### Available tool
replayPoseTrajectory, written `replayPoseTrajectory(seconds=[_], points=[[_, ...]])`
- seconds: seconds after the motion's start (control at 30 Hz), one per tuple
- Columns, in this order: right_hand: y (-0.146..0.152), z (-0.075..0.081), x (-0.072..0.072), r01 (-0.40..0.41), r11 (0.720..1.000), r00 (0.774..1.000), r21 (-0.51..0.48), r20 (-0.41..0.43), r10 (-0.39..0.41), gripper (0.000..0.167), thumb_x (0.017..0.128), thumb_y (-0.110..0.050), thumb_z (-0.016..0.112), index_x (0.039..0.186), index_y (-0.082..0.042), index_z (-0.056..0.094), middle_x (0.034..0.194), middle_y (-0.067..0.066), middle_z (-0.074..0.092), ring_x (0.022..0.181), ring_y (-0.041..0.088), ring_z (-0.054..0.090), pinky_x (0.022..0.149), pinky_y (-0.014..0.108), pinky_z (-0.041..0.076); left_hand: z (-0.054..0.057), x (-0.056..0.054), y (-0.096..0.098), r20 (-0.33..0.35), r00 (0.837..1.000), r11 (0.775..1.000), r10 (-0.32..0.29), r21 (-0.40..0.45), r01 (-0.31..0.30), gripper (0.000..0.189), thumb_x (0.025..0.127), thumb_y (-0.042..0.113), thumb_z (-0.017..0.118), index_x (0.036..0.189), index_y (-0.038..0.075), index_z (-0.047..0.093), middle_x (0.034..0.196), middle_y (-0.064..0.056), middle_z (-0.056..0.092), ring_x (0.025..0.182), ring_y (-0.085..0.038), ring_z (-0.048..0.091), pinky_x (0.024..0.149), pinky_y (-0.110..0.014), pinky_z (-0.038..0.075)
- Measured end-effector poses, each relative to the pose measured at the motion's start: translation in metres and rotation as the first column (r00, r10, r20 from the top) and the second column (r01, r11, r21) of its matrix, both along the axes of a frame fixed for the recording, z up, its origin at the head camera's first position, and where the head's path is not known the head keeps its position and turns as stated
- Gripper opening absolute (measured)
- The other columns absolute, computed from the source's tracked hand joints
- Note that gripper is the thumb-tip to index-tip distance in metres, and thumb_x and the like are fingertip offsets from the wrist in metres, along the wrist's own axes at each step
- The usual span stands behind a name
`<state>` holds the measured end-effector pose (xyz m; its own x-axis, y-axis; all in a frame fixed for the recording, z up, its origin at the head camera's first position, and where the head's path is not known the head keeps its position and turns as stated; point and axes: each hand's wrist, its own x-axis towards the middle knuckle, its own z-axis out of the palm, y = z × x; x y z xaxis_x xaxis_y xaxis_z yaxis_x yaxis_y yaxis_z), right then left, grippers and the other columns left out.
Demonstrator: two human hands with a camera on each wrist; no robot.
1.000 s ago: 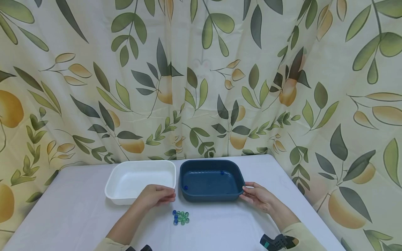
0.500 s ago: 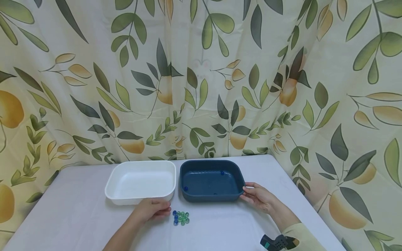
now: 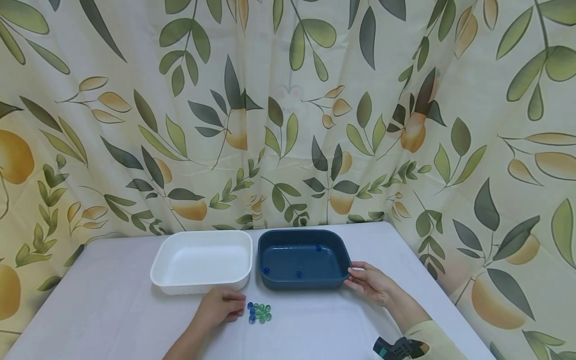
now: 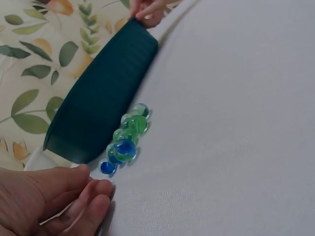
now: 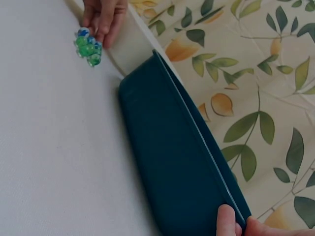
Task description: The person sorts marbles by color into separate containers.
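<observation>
A cluster of glass marbles [image 3: 260, 312], several green and 3 blue, lies on the white cloth in front of the two tubs. My left hand [image 3: 221, 307] is just left of the cluster, fingers loosely bent with nothing visible between them. Its fingertips [image 4: 101, 187] come close to a blue marble [image 4: 107, 167] at the cluster's edge. My right hand [image 3: 371, 282] pinches the right rim of the dark blue tub [image 3: 303, 285], thumb and fingers on its edge in the right wrist view. Inside that tub are 3 blue marbles [image 3: 299, 274], apart from each other.
A white tub [image 3: 202, 287] stands left of the dark blue one, a narrow gap between them; no marbles show inside it. The white-clothed table [image 3: 112, 300] meets a leaf-patterned curtain [image 3: 288, 150] behind the tubs.
My left hand has drawn back from between the tubs down to the marble cluster. A third blue marble has appeared in the dark blue tub and rolled left. The right hand stays put.
</observation>
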<state>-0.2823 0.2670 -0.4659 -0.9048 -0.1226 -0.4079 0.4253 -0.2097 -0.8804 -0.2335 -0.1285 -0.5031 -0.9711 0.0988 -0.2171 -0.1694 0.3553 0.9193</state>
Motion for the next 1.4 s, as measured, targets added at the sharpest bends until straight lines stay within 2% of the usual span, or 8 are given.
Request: replayPoseTrajectory(seconds=[0.2,0.43,0.63,0.93,1.13,1.4], points=[[0.001,0.001,0.0,-0.003,1.0,1.0,-0.009,0.003,0.003,0.047,0.1,0.0,0.05,0.142,0.005,0.029,0.098,0.013,0.06,0.085,0.014,0.065,0.087,0.031,0.058,0.0,0.001,0.007,-0.057,0.998,0.995,-0.016,-0.096,0.01,0.02,0.083,0.006,0.074,0.102,0.0,0.074,0.084,-0.003,0.072,0.072,-0.011,0.066,0.065,-0.027,0.059],[0.001,0.001,0.001,-0.008,1.0,1.0,-0.01,-0.001,0.008,0.049,0.1,0.0,0.05,0.143,0.006,0.027,0.098,0.012,0.06,0.085,0.013,0.065,0.087,0.031,0.058,0.0,0.005,0.015,-0.112,0.994,0.971,-0.017,-0.24,-0.01,0.017,0.081,0.009,0.077,0.097,0.011,0.077,0.092,-0.001,0.073,0.081,-0.011,0.063,0.069,-0.028,0.055],[0.001,0.001,-0.001,0.015,1.0,1.0,0.0,0.007,-0.015,0.045,0.101,0.0,0.049,0.142,0.005,0.03,0.098,0.013,0.06,0.084,0.013,0.065,0.085,0.031,0.059,0.0,0.007,0.02,-0.118,0.993,0.961,0.021,-0.272,-0.053,0.017,0.079,0.01,0.078,0.094,0.015,0.077,0.091,0.001,0.073,0.083,-0.012,0.063,0.073,-0.032,0.054],[0.001,0.002,0.001,-0.004,1.0,1.0,-0.015,0.003,0.004,0.045,0.101,-0.001,0.05,0.141,0.005,0.031,0.098,0.012,0.06,0.085,0.013,0.065,0.087,0.031,0.058,-0.001,0.008,0.022,-0.148,0.989,0.946,0.029,-0.315,-0.075,0.015,0.078,0.01,0.079,0.091,0.018,0.077,0.089,0.003,0.073,0.083,-0.013,0.062,0.075,-0.035,0.053],[0.0,0.002,0.001,0.005,1.0,1.0,-0.003,0.003,-0.004,0.046,0.1,0.0,0.05,0.141,0.005,0.03,0.098,0.013,0.061,0.084,0.014,0.066,0.086,0.031,0.058,-0.001,0.008,0.021,-0.141,0.989,0.951,0.031,-0.3,-0.073,0.014,0.078,0.012,0.078,0.091,0.018,0.076,0.091,0.002,0.073,0.086,-0.014,0.063,0.079,-0.039,0.054],[0.0,0.002,0.0,0.009,1.0,1.0,0.003,0.005,-0.009,0.044,0.1,-0.001,0.051,0.14,0.004,0.033,0.099,0.013,0.06,0.085,0.014,0.066,0.086,0.031,0.058,-0.001,0.006,0.013,-0.057,0.997,0.99,0.056,-0.123,-0.063,0.017,0.083,0.012,0.074,0.099,0.006,0.075,0.087,-0.003,0.073,0.073,-0.011,0.066,0.067,-0.029,0.058]])
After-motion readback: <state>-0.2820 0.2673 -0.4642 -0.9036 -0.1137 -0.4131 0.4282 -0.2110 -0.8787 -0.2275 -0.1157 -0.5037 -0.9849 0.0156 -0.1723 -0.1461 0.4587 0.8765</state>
